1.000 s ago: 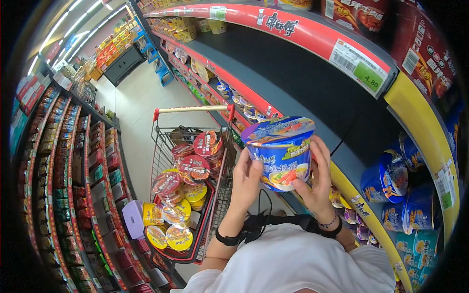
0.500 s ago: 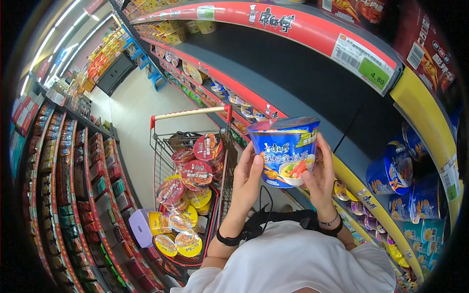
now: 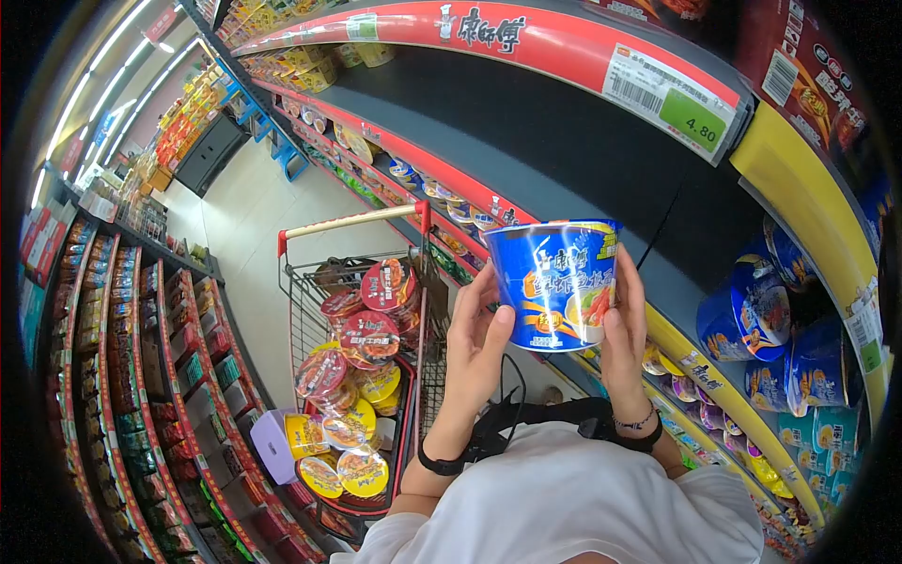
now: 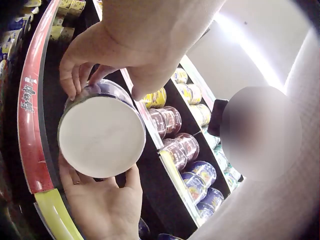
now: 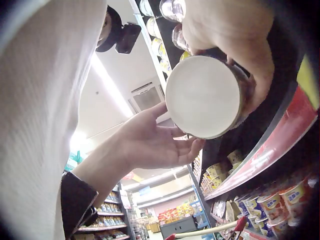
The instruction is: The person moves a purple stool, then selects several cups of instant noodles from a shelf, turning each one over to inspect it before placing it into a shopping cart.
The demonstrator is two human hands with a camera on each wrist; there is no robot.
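Between both hands, a blue noodle cup (image 3: 554, 287) stands upright, its printed front facing the head camera. The left hand (image 3: 477, 338) grips its left side, thumb at the front; the right hand (image 3: 622, 343) holds its right side with thumb on the lower front. From below, the left wrist view shows the cup's white base (image 4: 102, 137) with the left hand (image 4: 135, 45) above and the right hand (image 4: 105, 205) beneath. In the right wrist view the base (image 5: 202, 97) sits between the right hand (image 5: 240, 35) and the left hand (image 5: 155, 142).
A shopping cart (image 3: 352, 214) with red and yellow noodle cups (image 3: 368, 340) stands at the left, a lilac box (image 3: 272, 447) by its edge. A dark shelf (image 3: 564, 141) with a price tag (image 3: 672, 99) lies beyond the cup. More blue cups (image 3: 752, 305) sit at the right.
The cup has tilted so that its lid has turned out of sight and its front faces the head camera more squarely. Both hands still hold it. The head view has shifted slightly.
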